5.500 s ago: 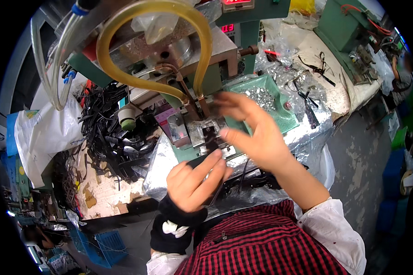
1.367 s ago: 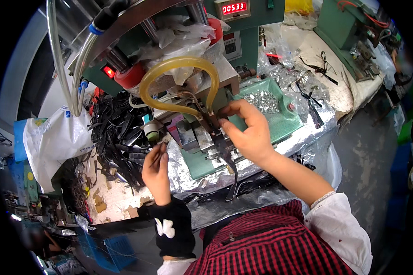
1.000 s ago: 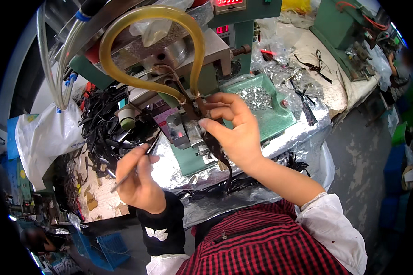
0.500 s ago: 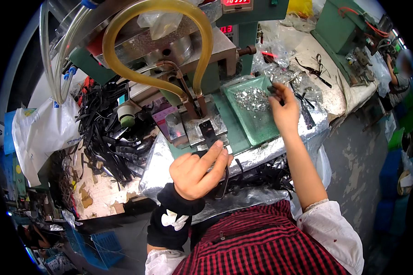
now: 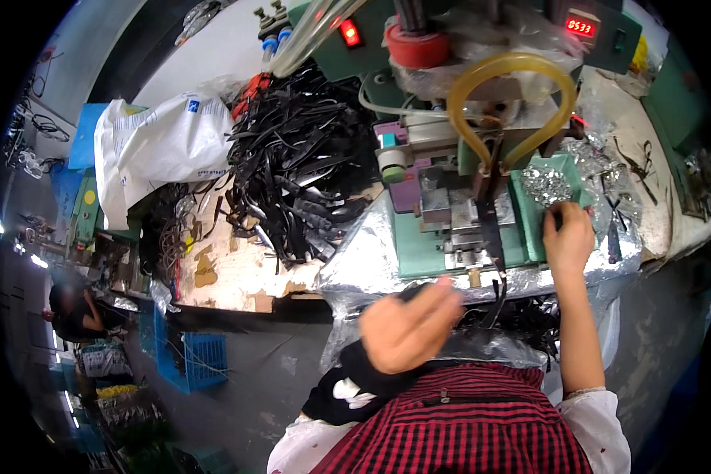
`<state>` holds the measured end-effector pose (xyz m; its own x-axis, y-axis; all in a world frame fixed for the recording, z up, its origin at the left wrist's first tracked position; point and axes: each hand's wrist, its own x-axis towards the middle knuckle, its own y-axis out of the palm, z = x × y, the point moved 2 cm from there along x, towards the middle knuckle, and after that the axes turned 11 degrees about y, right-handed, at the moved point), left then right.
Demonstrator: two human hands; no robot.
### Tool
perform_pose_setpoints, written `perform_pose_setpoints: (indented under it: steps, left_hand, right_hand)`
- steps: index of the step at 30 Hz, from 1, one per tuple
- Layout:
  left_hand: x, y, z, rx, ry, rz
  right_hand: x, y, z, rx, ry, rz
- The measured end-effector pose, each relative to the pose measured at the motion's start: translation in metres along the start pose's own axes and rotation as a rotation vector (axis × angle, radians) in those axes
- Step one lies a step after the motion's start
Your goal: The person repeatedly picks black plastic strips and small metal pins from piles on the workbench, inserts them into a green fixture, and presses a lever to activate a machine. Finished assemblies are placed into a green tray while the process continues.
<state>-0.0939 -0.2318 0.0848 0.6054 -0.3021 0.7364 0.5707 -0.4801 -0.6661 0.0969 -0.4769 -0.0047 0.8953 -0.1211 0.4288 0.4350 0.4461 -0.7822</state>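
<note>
My left hand point(image 5: 409, 328), partly smeared by motion, is in front of the bench edge with its fingers stretched out and nothing visible in them. A dark strip point(image 5: 415, 291) shows just behind its fingers. My right hand point(image 5: 570, 241) is over the near part of a green tray point(image 5: 532, 237), its thumb and fingers pinched together; whatever they hold is hidden. Small shiny metal pieces point(image 5: 547, 183) are heaped in that tray. A black strap point(image 5: 491, 237) lies on the metal fixture point(image 5: 460, 213) under the press head, its loose end hanging past the bench edge.
A yellowish hose point(image 5: 513, 65) loops above the fixture. Left of the press lies a big pile of black straps point(image 5: 300, 166), beside a white plastic bag point(image 5: 162, 150). More black straps point(image 5: 529, 316) hang below the bench edge. A blue crate point(image 5: 201, 359) stands on the floor.
The view has swung left. My left hand has come off the black strap and drawn away to the left. My right hand stays at the tray, its fingers now lower and closed together.
</note>
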Motion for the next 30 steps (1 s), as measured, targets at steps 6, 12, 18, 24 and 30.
perform_pose_setpoints:
  steps: [6,12,18,24,30]
  left_hand:
    - [-0.038,-0.085,0.112,0.49,-0.581,-0.372]
    - [-0.121,-0.078,0.206,0.679,-0.554,0.273]
    - [-0.166,-0.049,0.239,0.611,-0.398,0.184]
    - [-0.109,-0.04,0.205,0.137,-0.672,-0.261]
    - [-0.052,0.01,0.149,-0.442,-0.753,-0.383]
  right_hand:
    - [0.007,0.003,-0.006,0.122,-0.008,-0.058]
    - [0.006,-0.018,-0.004,0.251,-0.033,-0.056]
    - [-0.017,-0.047,-0.023,0.246,0.045,-0.058]
    - [-0.018,-0.065,0.012,0.579,0.078,0.128]
    - [0.017,-0.043,0.095,0.795,-0.237,0.1]
